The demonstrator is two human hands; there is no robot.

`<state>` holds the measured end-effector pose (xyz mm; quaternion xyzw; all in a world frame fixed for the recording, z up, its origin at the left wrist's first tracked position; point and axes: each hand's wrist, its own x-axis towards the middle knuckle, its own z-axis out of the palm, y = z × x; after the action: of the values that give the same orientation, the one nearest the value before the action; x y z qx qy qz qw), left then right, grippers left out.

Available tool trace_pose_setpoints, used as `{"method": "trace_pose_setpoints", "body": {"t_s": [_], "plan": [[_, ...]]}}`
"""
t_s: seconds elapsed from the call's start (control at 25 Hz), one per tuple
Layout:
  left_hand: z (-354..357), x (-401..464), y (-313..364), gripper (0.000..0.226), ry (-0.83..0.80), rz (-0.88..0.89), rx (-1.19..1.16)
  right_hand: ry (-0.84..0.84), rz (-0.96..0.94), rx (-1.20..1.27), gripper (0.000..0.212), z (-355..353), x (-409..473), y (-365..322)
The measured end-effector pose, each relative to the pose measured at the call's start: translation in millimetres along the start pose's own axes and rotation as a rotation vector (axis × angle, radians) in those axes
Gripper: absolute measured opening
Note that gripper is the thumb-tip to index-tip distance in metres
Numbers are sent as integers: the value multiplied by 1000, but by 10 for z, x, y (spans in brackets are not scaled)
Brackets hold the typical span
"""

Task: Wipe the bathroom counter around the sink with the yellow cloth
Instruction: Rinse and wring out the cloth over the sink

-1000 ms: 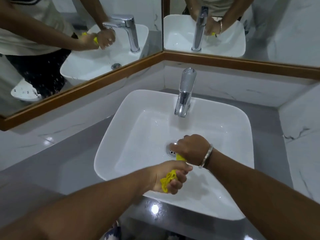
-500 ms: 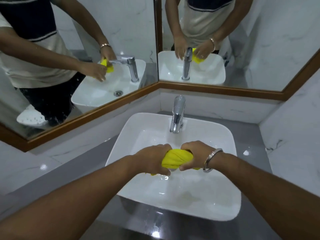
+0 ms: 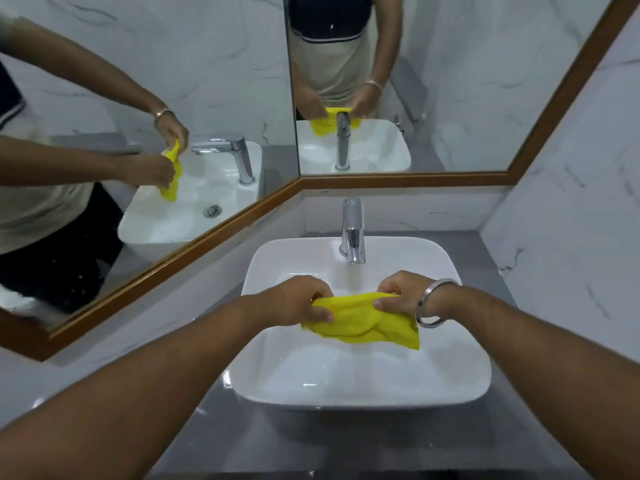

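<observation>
Over the white basin [image 3: 360, 382] both hands are up, and the yellow cloth [image 3: 363, 318] is stretched between them, hanging clear of the bowl. The left hand [image 3: 298, 303] has the cloth's left end bunched in a closed grip, so that end is hidden inside the fist. The right hand [image 3: 401, 292] pinches the upper edge between thumb and curled fingers, with a metal bangle [image 3: 434, 301] on that wrist. From the right hand the fabric sags down to a loose corner.

Behind the hands stands the chrome tap [image 3: 353, 233], its spout pointing into the bowl; no water can be made out under it. The drain is covered by the cloth and the hands, though it shows in the left mirror [image 3: 104, 98]'s reflection. The grey counter [image 3: 304, 441] runs around the basin, with a few bright glints on it that could be droplets or just reflections; I can't say which. Its near edge is cut off at the bottom, and both forearms cover much of its front. The second mirror [image 3: 485, 98] shows the person's torso only from the chest down.
</observation>
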<state>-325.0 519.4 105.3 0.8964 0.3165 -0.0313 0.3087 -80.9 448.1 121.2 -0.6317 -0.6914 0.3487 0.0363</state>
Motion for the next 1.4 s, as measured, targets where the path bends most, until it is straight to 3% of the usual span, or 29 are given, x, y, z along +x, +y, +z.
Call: {"method": "trace_pose_setpoints", "body": {"t_s": [0.12,0.24,0.36,0.52,0.64,0.76,0.92,1.04,1.16,1.28,1.4], "plan": [[-212,-89,-149,20,52,112,151,204,37,6,30,175,-47,-253],[-406,-155,-328,32,89,199,132,357,34,60,37,319,-149,-408],[-353,-179,-379,25,82,272,101,408,80,34,25,505,-298,-462],[-170,-42,-148,17,37,312,43,440,149,92,29,663,-829,-335],[71,140,401,21,-89,420,-15,535,232,180,32,837,-1572,-140],[535,298,1235,29,-209,549,-105,744,384,393,34,1212,-2559,106],[1543,329,2424,29,-419,627,-250,1025,629,774,17,2072,-3984,457],[2458,255,3341,16,-592,631,-296,1207,835,922,13,2683,-4965,666],[3285,195,4119,15,-614,664,-301,1353,1011,953,13,3177,-5684,969],[3962,192,4611,14,-643,667,-215,1403,1151,927,21,3584,-6081,1338],[4477,336,4859,8,-693,662,-119,1379,1245,940,11,3857,-6216,1712]]}}
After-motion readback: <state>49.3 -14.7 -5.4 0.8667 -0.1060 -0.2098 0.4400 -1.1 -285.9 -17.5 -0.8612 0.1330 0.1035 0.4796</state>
